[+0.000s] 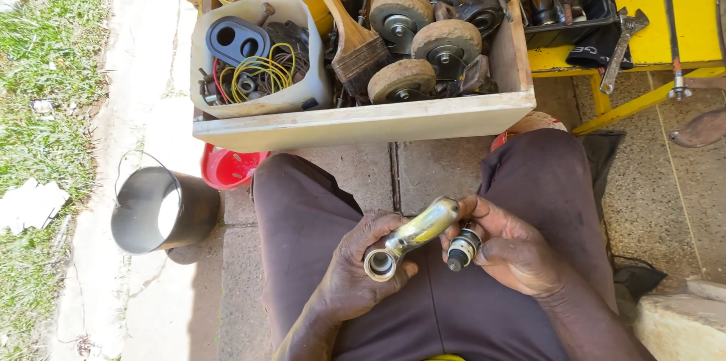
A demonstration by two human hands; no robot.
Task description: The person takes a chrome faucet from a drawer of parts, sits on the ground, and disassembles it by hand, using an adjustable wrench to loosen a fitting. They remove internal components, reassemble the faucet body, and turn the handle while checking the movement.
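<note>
glossy, smooth chrome metal tube (412, 236) above the matt brown cloth trousers (439, 308); beyond it a rough, unpainted wooden box (355, 125) holds worn, dusty rubber wheels (446, 40) and a wooden-handled brush (349, 36).

open paving between the knees, wooden crate (355, 125) blocking ahead, metal bucket (162, 210) at left

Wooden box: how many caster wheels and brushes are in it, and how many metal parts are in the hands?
Caster wheels: 4
Paintbrush: 1
Chrome tube in left hand: 1
Small threaded fitting in right hand: 1
Total: 7
</note>
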